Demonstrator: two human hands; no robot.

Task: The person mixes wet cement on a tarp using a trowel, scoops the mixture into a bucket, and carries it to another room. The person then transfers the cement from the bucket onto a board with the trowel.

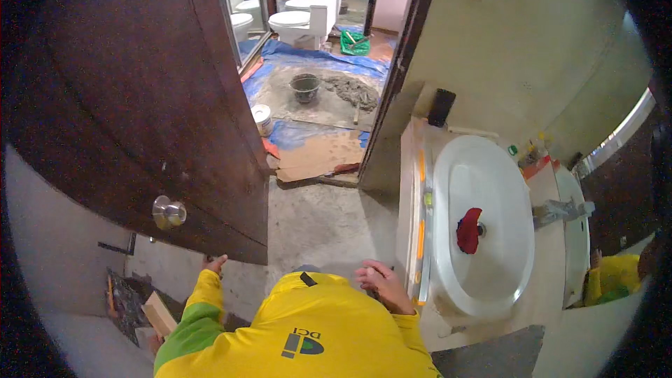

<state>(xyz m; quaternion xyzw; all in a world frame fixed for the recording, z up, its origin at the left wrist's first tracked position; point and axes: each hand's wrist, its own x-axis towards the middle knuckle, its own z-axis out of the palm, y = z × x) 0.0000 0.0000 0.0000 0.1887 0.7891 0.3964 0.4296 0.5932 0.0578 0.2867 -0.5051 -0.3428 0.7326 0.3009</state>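
My left hand [215, 264] is beside the lower edge of a dark brown door [217, 119], its fingers partly stretched out and no object visible in it. Whether it touches the door I cannot tell. Lower right of centre, my right hand [381, 283] is raised near the counter's front edge, fingers loosely bent and apart; I make out nothing held. Close by it, a long orange and grey spirit level [421, 231] lies along that edge. A white oval basin [448, 168] is set in the counter, with a dark red cloth [469, 231] inside near the drain.
Through the doorway, a black bucket [304, 89] stands beside a heap of wet mortar [353, 91] on blue sheeting. A white pail [262, 119] and flattened cardboard [318, 157] lie nearer. Behind are a toilet [290, 19] and green basket [355, 43]. A wood block [159, 313] is at lower left.
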